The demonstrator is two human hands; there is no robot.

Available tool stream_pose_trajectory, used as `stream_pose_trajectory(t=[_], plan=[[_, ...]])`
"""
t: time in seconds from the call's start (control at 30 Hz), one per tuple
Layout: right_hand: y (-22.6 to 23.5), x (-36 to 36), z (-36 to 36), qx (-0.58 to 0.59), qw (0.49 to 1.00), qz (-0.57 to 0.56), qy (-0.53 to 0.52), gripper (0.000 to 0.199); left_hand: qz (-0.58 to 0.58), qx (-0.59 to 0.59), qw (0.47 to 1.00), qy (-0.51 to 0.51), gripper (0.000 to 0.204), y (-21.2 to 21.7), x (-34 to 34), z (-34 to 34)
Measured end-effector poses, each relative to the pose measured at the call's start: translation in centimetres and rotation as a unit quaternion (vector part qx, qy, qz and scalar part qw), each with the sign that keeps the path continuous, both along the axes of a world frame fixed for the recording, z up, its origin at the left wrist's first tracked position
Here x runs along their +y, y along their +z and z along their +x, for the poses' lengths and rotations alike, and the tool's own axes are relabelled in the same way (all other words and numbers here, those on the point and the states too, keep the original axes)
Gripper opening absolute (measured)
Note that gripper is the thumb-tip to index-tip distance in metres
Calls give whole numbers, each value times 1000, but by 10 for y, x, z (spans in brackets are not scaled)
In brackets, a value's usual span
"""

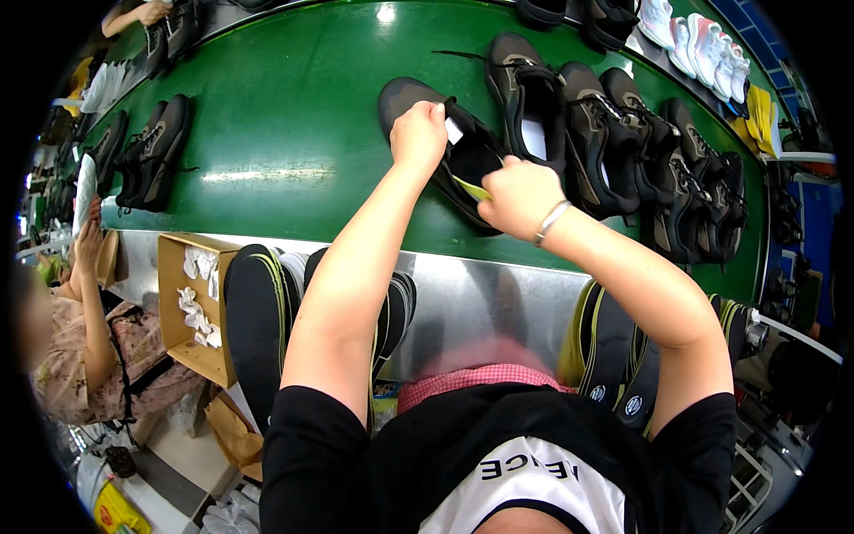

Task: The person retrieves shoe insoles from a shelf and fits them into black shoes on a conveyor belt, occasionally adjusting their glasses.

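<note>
A dark grey and black lace-up shoe [402, 94] lies tilted on the green work surface, its toe pointing away and to the left. My left hand [420, 135] is closed on the shoe's front part, beside a small white label inside the opening. Over the heel end, my right hand [523, 198] grips an insole [471, 189]; only a yellow-green part of it shows at the shoe's opening, and the rest is hidden. Similar stacked insoles [256, 311], black with yellow-green edges, stand near my left arm, and more insoles [609, 356] are by my right arm.
Several dark shoes [587, 133] stand close together at the right on the green belt [294, 107]; another pair [156, 156] is at the left. An open cardboard box [169, 294] holds crumpled white paper. A co-worker [80, 347] sits at the left. White shoes [703, 49] line the far right.
</note>
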State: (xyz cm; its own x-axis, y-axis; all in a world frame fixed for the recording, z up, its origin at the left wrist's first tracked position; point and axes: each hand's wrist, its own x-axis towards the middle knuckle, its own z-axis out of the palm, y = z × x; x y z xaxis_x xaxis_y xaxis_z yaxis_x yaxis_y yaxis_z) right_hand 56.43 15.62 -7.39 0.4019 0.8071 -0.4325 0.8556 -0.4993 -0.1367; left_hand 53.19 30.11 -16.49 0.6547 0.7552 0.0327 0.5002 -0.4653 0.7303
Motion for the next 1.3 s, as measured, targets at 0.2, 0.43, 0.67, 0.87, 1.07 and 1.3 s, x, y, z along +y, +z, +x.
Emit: stream_pose_trajectory(t=[0.2,0.43,0.67,0.87,1.07,1.3], plan=[[-26,22,6,1,1000,22,12,20,4,-42,999,-22,24,-6,4,-1],[-12,22,17,26,992,-64,102,19,-46,-52,997,-17,24,-7,3,-10],[-73,26,7,-49,992,-10,116,20,-70,-98,993,-14,24,-10,1,-10],[-68,32,20,12,981,-124,152,24,-42,-98,994,-21,24,-4,3,-9],[-91,34,22,-86,955,-109,264,22,-33,-119,992,-18,20,-7,-2,-8],[-75,43,10,-59,936,-215,272,23,-20,-90,996,9,22,-8,-5,-16]])
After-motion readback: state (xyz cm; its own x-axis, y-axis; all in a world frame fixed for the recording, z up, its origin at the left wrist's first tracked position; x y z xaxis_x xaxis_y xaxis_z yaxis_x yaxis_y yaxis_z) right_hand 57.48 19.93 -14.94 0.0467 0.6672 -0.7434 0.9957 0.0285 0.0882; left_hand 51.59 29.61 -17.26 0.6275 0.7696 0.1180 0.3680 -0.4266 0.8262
